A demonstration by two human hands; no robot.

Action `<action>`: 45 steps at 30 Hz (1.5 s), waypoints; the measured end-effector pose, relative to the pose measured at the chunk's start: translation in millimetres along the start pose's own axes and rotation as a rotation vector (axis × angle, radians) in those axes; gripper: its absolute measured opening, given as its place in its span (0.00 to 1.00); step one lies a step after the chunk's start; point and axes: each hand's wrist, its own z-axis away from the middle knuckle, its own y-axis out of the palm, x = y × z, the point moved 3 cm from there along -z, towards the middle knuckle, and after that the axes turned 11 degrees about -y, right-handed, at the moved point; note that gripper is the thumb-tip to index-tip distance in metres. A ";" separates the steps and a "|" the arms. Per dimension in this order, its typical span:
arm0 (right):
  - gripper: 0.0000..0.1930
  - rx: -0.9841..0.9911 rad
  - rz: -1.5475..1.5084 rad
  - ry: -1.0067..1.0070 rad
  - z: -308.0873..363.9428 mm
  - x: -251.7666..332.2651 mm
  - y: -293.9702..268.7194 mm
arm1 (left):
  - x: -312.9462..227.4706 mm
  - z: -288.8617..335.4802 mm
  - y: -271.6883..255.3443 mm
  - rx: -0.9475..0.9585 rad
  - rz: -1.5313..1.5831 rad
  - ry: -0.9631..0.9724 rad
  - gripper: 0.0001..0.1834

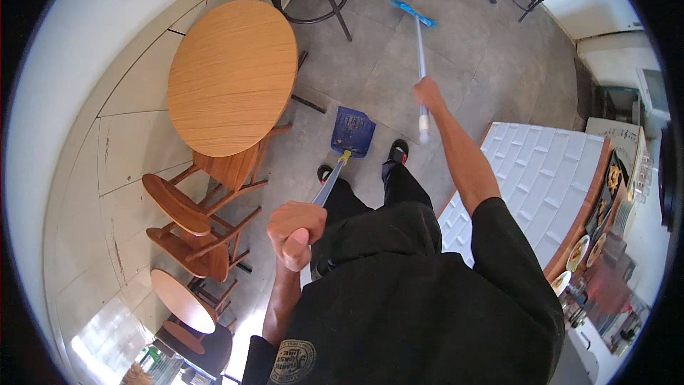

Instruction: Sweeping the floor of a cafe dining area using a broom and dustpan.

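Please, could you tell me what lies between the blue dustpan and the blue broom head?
In the head view, only grey tiled floor shows between the dustpan and the broom head.

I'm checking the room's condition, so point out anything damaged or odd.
Dark, ragged marks streak the pale wall panels left of the wooden chairs; they may be scuffs or chipping on an otherwise plain surface. The held broom and dustpan show no clear damage.
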 end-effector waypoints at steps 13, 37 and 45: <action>0.17 0.283 0.327 0.171 289.7 98.0 86.6 | 7.8 5.3 -110.8 0.229 0.004 0.042 0.25; 0.13 0.168 0.252 -0.172 207.2 68.5 108.6 | -16.4 32.7 -134.0 0.303 0.021 0.078 0.23; 0.13 0.207 0.354 0.024 322.5 24.1 80.0 | -15.6 52.2 -150.5 0.335 0.084 0.052 0.10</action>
